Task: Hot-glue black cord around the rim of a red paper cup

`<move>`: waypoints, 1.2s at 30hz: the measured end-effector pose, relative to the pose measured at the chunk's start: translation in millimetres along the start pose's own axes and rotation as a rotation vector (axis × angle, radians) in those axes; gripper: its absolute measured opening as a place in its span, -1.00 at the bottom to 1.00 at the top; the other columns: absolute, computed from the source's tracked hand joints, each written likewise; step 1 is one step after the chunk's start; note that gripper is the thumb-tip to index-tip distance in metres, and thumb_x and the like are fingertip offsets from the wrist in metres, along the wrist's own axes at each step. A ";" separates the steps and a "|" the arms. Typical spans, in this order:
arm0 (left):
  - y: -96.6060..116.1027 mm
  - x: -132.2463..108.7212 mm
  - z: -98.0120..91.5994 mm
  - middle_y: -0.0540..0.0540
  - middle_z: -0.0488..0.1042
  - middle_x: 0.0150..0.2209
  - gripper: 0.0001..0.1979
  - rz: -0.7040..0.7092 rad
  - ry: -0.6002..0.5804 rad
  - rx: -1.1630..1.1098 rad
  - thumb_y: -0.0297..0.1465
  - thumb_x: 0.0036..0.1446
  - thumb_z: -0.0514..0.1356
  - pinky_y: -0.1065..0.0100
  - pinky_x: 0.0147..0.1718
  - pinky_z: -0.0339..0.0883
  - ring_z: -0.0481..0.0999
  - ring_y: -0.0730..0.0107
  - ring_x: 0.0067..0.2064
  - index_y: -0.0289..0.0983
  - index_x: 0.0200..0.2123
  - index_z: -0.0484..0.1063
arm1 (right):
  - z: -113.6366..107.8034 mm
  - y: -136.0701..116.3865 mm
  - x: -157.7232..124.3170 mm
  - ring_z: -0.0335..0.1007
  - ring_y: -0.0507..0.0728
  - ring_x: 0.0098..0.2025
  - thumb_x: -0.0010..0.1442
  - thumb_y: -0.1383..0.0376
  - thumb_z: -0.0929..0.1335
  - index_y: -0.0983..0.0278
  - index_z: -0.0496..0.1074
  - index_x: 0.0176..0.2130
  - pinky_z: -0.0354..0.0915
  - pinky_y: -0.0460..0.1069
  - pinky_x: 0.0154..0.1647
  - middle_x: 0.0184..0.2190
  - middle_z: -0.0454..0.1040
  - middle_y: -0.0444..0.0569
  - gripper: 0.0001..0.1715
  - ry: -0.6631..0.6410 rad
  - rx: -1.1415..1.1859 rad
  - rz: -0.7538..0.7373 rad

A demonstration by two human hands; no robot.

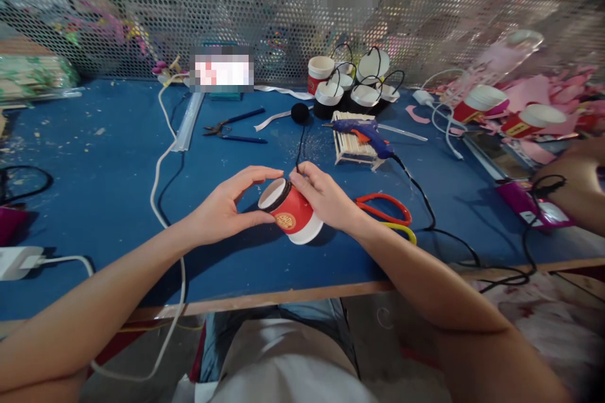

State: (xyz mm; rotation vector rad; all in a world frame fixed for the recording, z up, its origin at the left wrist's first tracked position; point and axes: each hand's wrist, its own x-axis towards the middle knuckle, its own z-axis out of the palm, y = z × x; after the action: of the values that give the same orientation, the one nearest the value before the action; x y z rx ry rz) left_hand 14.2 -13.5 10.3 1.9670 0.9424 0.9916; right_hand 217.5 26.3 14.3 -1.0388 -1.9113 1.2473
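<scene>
The person's left grip (231, 200) is closed lightly on the paper cup (295, 211), its thumb under the rim and a finger above; the right grip (326, 196) is pressed together on the upper side of the same cup, beside a thin black cord (300, 148); the cup is round and tapering, with red smooth wall and white base, and it leans with its mouth toward the left; dark cord circles the rim, and farther away the cord leads to a fuzzy black ball (299, 113). The cup is above the front part of the blue worktop (108, 157), near its brown edge strip (293, 296); open blue surface lies between the left grip and the pliers (243, 138); on the right, red plastic loop handles (384, 196) leave a narrower room for the wrist. Beyond the hands, a blue glue gun (373, 135) rests on a frame of pale thin sticks (350, 146); behind are white cups (366, 96) with bent black handles; at the back rises a perforated metal screen (265, 19).
</scene>
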 end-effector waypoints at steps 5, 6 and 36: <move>-7.1 0.8 8.9 -0.19 0.40 0.01 -0.43 -0.111 0.076 -0.029 -0.34 0.03 0.29 0.12 0.04 0.35 0.44 0.24 0.02 -0.22 0.11 0.22 | 1.6 2.3 1.3 0.10 -0.02 -0.52 0.28 0.12 0.18 0.21 0.11 -0.42 0.05 -0.06 -0.53 -0.55 0.16 -0.22 -0.71 0.139 -0.050 0.012; -8.6 0.6 11.0 -0.18 0.42 -0.02 -0.41 -0.137 0.075 -0.036 -0.33 0.02 0.30 0.13 0.02 0.36 0.46 0.26 0.00 -0.23 0.12 0.20 | 1.7 2.4 1.3 0.10 -0.02 -0.52 0.28 0.11 0.18 0.21 0.11 -0.42 0.05 -0.06 -0.53 -0.55 0.17 -0.22 -0.70 0.152 -0.056 0.010; 1.8 -3.2 43.3 -0.08 0.55 -0.42 -0.85 0.405 0.052 0.716 -0.37 0.20 0.13 0.34 -0.39 0.35 0.54 0.35 -0.38 -0.30 -0.19 0.34 | 5.9 20.5 11.3 0.14 0.00 -0.50 0.27 0.09 0.16 0.20 0.08 -0.43 0.08 -0.03 -0.44 -0.55 0.19 -0.20 -0.69 0.287 -0.143 -0.023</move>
State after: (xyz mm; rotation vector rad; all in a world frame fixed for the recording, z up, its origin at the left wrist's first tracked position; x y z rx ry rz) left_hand 50.4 -28.9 -8.2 2.8266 1.0440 1.0053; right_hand 212.7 38.4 -6.0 -1.1956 -1.8013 0.9034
